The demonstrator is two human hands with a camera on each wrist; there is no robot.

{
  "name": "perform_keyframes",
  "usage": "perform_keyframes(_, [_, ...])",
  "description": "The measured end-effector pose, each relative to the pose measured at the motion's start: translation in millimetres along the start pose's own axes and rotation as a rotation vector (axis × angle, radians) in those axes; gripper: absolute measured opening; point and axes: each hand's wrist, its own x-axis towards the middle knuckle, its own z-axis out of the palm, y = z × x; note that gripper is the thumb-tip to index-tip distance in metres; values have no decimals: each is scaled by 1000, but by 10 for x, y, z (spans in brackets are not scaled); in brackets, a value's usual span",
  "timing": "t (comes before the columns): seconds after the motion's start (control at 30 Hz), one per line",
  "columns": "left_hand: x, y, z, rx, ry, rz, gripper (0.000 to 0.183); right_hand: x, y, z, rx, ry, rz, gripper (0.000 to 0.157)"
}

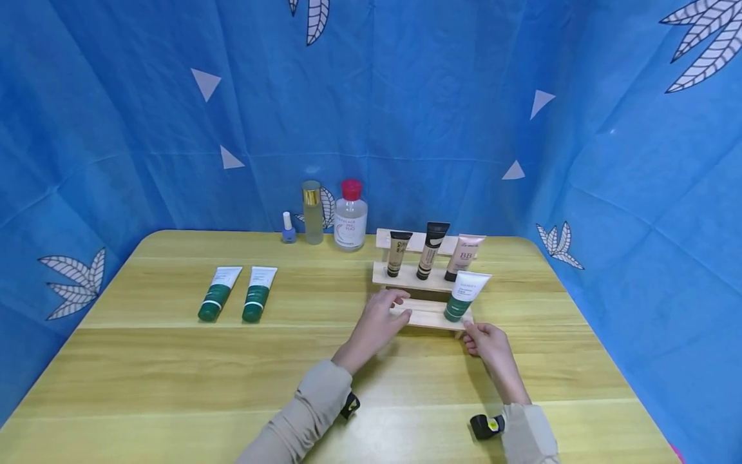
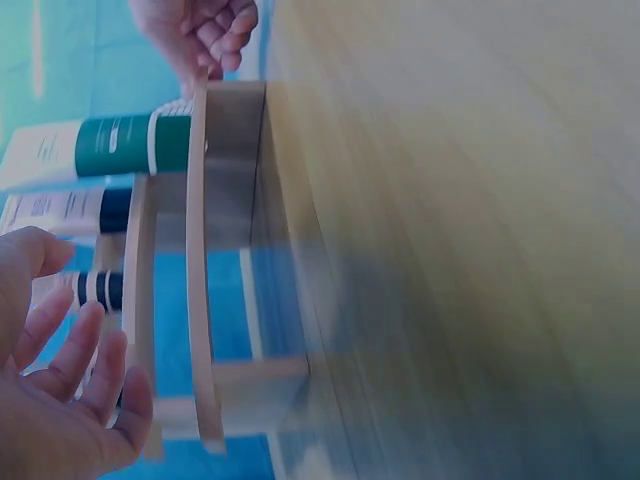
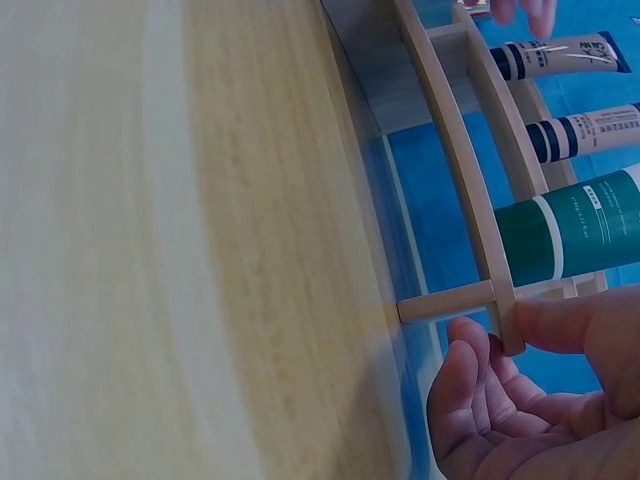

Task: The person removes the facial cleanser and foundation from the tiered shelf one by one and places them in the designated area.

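A tiered wooden display rack [image 1: 426,319] stands at the right of the table. At its front right corner my right hand [image 1: 488,345] pinches the end of the lowest shelf, thumb on top and fingers below, as the right wrist view shows. My left hand [image 1: 379,319] hovers over the left end of that shelf, fingers spread and loosely bent, holding nothing. On the lowest shelf, at its right end, a green and white tube [image 1: 466,295] stands on its cap. The shelf behind carries two beige tubes with black ends [image 1: 399,254] [image 1: 431,251] and a pink BB cream tube [image 1: 464,256].
Two more green and white tubes [image 1: 220,294] [image 1: 259,294] lie on the table's left. Along the back edge are a blue nail polish bottle [image 1: 288,232], a gold-collared bottle [image 1: 313,219] and a clear bottle with a red cap [image 1: 350,222]. A blue curtain [image 1: 371,116] hangs behind.
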Motion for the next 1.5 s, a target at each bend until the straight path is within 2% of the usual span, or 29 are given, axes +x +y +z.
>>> perform_keyframes(0.17, [85, 89, 138, 35, -46, 12, 33, -9, 9, 1, 1, -3, 14, 39])
perform_keyframes(0.33, [137, 139, 237, 24, -75, 14, 35, -14, -3, 2, 3, -9, 25, 39])
perform_keyframes(0.7, [257, 260, 357, 13, -108, -15, 41, 1, -24, -29, 6, -21, 18, 40])
perform_keyframes(0.93, [338, 350, 443, 2, -126, -10, 44, -13, -44, -45, -7, -32, 8, 40])
perform_keyframes(1.2, [400, 361, 552, 5, -165, -46, 47, -22, -45, -37, 7, -51, -22, 37])
perform_keyframes(1.5, [470, 345, 616, 37, -181, -19, 52, -26, -48, -54, 10, -48, -42, 34])
